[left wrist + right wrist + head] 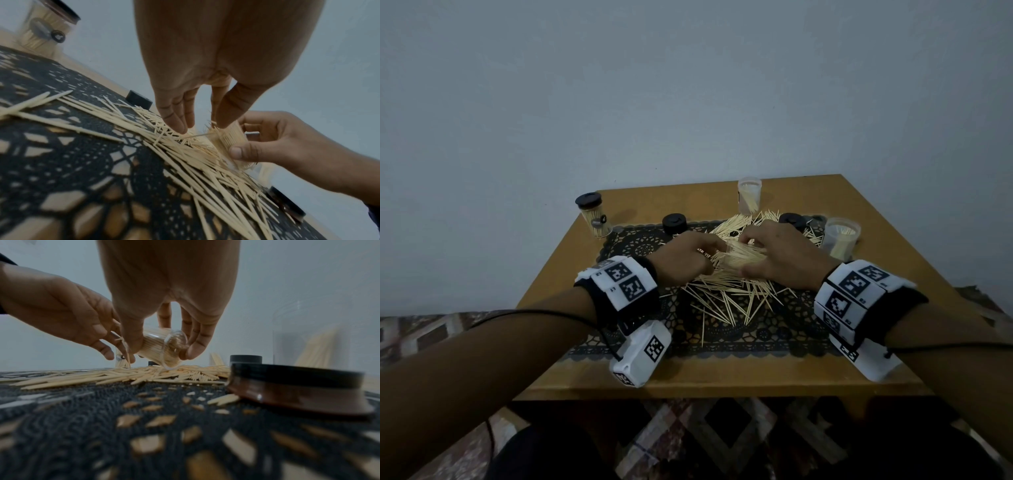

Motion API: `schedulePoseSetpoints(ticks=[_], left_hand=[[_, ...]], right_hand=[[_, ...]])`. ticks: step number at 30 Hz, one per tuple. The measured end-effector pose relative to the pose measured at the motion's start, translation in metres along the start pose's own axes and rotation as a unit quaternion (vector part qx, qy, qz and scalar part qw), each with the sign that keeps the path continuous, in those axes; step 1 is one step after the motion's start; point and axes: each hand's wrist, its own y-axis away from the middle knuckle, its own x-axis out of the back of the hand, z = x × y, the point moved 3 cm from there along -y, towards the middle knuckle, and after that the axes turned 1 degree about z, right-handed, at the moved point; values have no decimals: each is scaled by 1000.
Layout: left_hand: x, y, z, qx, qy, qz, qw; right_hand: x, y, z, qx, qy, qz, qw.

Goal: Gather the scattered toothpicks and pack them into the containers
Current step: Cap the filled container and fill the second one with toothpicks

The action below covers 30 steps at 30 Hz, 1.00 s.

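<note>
Loose toothpicks (736,301) lie heaped on a black lace mat (774,337) in the middle of the table. My right hand (748,256) grips a clear container (743,257) packed with toothpicks. The container is tipped on its side just above the pile, with its mouth to the left. In the right wrist view the thumb and fingers wrap the container (158,350). My left hand (715,255) is at that mouth. Its thumb and forefinger pinch toothpicks sticking out of the container (230,141), while its other fingers reach down to the pile (144,123).
A capped container (594,214) full of toothpicks stands at the back left. Two open containers partly filled with toothpicks stand at the back (749,195) and at the right (840,238). Black lids (674,222) (792,221) lie on the mat's far edge. The wooden table (565,291) ends close to my body.
</note>
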Motion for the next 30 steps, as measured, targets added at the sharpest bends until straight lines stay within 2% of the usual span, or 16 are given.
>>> schedulePoseSetpoints(ticks=[5, 8, 12, 14, 16, 18, 19, 22, 24, 30], left_hand=[[1, -1, -2, 17, 62, -25, 998], [3, 0, -5, 25, 108, -13, 994], [3, 1, -5, 1, 59, -21, 998], [4, 2, -5, -4, 83, -3, 997], [8, 2, -7, -2, 108, 48, 993], [13, 1, -9, 7, 98, 94, 991], [13, 1, -9, 14, 91, 88, 992], [8, 3, -4, 35, 86, -1, 996], [4, 2, -2, 26, 74, -12, 997], [1, -1, 1, -35, -47, 75, 995]], right_hand=[[-1, 0, 0, 7, 9, 1, 1000], [0, 0, 0, 6, 7, 9, 1000], [0, 0, 0, 10, 4, 6, 1000], [-1, 0, 1, 8, -2, 7, 1000], [-2, -1, 3, 5, -7, 8, 1000], [-3, -1, 4, 1, -8, 3, 1000], [-4, -1, 4, 0, -8, 1, 1000], [-3, -1, 4, -3, -9, 3, 1000], [-3, -1, 3, -3, -10, 3, 1000], [-2, 1, 0, 5, -8, -3, 1000]])
